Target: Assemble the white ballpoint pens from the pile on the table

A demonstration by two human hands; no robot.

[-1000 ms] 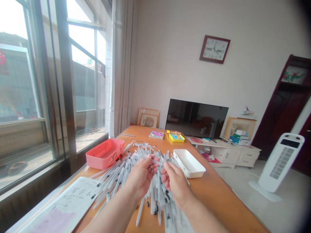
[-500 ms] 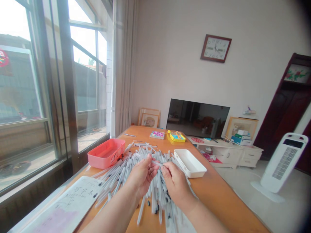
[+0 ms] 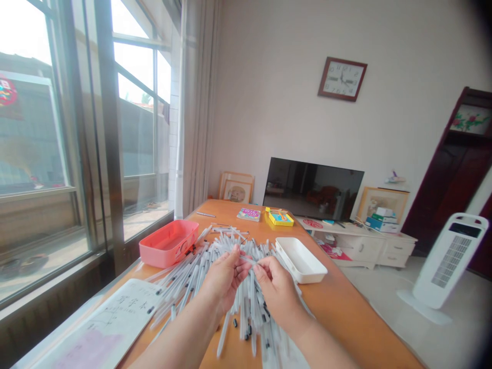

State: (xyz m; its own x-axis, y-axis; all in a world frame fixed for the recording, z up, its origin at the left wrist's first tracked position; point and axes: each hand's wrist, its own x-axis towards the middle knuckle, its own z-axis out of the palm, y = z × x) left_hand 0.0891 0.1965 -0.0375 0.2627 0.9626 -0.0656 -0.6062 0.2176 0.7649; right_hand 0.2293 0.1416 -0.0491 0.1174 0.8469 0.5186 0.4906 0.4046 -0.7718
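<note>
Above a heap of clear pens (image 3: 251,302), both hands are on one thin translucent pen barrel (image 3: 248,260). My left hand (image 3: 226,279) is closed on its left part, palm turned up, with thumb and fingers around it. The thumb and fingertips of my right hand (image 3: 279,287) pinch the right end. A thin dark tip shows just above the left fingers; whether it belongs to the held pen I cannot tell. Black pen caps (image 3: 235,323) lie loose in front, and several pens in the heap have black ends.
A pink basket (image 3: 161,259) stands left of the heap, a white tray (image 3: 307,275) right. A notebook (image 3: 115,318) lies front left on the wooden table (image 3: 346,312). Farther back are a yellow box (image 3: 282,221), a small book (image 3: 248,214) and a lone pen (image 3: 206,214).
My right thumb and fingers have shifted slightly at the barrel's end. My left hand keeps nearly the same hold. The camera view has moved a little.
</note>
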